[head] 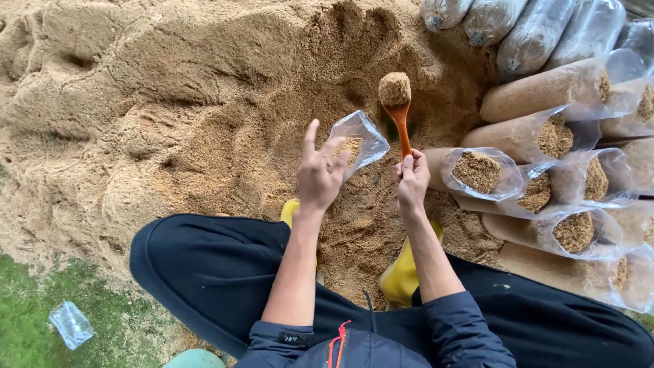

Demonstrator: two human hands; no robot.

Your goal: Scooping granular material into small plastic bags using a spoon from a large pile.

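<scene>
Over the sawdust pile (204, 102), the left hand (319, 174) loosely grips a clear bag (361, 140), the right hand (411, 178) pinching a heaped spoon (397, 102).

Outdoor daylight; green ground (27, 320) borders a big sawdust heap (170, 102)

I see my left hand (320, 174) gripping a small clear bag (359, 142), mouth open and tilted, with some sawdust already inside. My right hand (412, 178) pinches the handle of an orange spoon (400, 112), its bowl heaped with sawdust, raised just right of the bag's mouth. Both hover over a big sawdust pile (170, 102). Filled bags (545, 136) lie stacked on their sides to my right. My yellow boots (400, 276) rest in the sawdust; an empty bag (71, 324) lies on the grass (27, 320).
</scene>
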